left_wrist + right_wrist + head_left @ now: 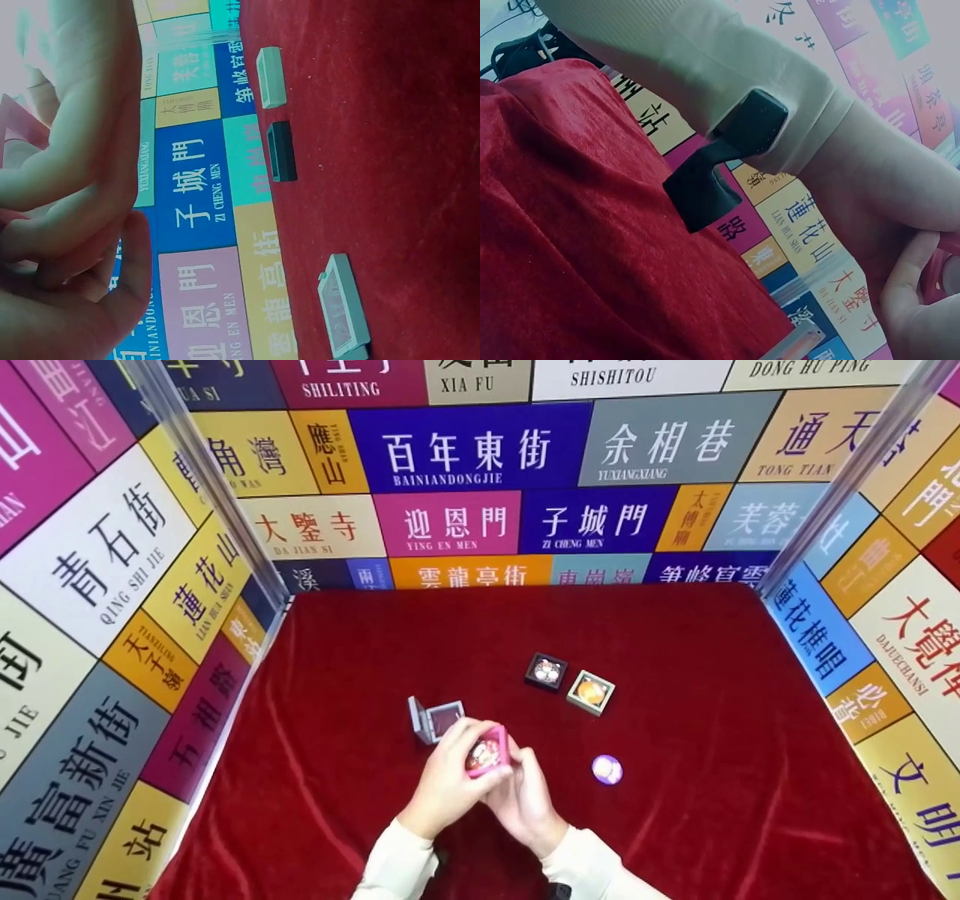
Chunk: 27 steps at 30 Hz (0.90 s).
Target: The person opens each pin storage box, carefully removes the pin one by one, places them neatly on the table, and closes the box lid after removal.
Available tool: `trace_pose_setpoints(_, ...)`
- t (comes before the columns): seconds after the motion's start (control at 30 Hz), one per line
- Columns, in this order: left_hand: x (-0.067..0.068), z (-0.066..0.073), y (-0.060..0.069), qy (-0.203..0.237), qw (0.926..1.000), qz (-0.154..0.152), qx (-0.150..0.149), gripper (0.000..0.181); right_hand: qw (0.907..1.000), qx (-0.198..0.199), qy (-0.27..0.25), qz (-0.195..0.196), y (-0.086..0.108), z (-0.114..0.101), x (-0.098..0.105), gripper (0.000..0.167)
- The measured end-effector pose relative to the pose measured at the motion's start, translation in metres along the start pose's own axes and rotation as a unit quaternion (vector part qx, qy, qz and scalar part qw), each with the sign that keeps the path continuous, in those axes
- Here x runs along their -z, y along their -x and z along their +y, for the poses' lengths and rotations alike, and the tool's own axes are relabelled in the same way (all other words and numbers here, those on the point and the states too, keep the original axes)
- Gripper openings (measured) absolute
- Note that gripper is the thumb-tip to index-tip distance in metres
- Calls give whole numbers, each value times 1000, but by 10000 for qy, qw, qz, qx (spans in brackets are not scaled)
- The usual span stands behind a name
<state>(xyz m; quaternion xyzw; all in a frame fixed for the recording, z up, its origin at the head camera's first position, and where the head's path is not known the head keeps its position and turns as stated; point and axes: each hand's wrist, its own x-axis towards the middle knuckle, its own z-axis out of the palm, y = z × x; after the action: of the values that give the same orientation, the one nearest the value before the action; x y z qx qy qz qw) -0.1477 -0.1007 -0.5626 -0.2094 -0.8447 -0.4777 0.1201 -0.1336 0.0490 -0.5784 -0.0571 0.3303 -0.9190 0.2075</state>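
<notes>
Head view | pink box (503, 744) between left hand (448, 780) and right hand (529, 807) | both grasping it

Sleeves: long, off-white, left sleeve (397, 861) and right sleeve (594, 866); upper section ribbed, cuff creased. Left cuff fitting: black angular bracket (756, 120), two blocks, narrow bent link.
</notes>
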Motion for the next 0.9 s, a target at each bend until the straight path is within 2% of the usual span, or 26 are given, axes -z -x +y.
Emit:
trace_pose_setpoints(0.2, 5, 2, 0, 102, 9998, -143, -14, 63, 9993, 31, 253, -266, 1, -4, 6, 40)
trace_pose_setpoints(0.47, 6, 3, 2, -73, 9994, -260, -209, 66, 9983, -244, 248, -469, 3, -9, 13, 47)
trace_pose_setpoints(0.8, 1, 5, -1, -305, 9973, 83, -660, 67, 9949, -65, 73, -1000, 5, -8, 17, 50)
trace_pose_setpoints(0.9, -1, 4, -1, -383, 9962, 201, -755, 66, 9958, -144, -48, -900, 5, -8, 16, 44)
